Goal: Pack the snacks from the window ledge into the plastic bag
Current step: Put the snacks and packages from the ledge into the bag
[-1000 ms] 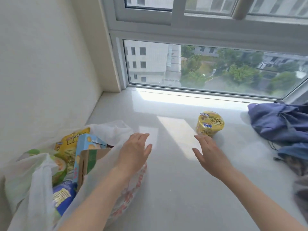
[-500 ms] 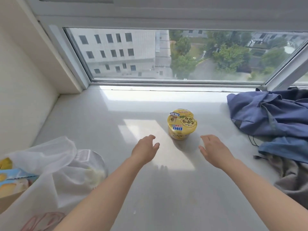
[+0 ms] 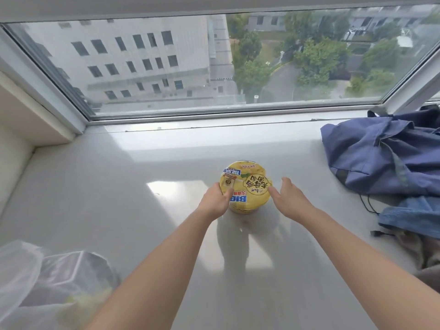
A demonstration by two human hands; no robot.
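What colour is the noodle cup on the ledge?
Yellow noodle cup, with blue label patches; head view shows it best.

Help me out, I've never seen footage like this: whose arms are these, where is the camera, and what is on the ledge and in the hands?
There is no machine here. These are a person's two bare arms, filmed by one wide-angle camera worn on their head, looking forward and down. That is why the arms come in from the bottom edge. The pale surface is a window ledge below a window. On it stands a yellow noodle cup, upright, with its lid on. The left hand curls round the cup's left side. The right hand is open, with its thumb touching the cup's right edge. At the lower left lies the translucent plastic bag, and at the right a heap of blue clothes.
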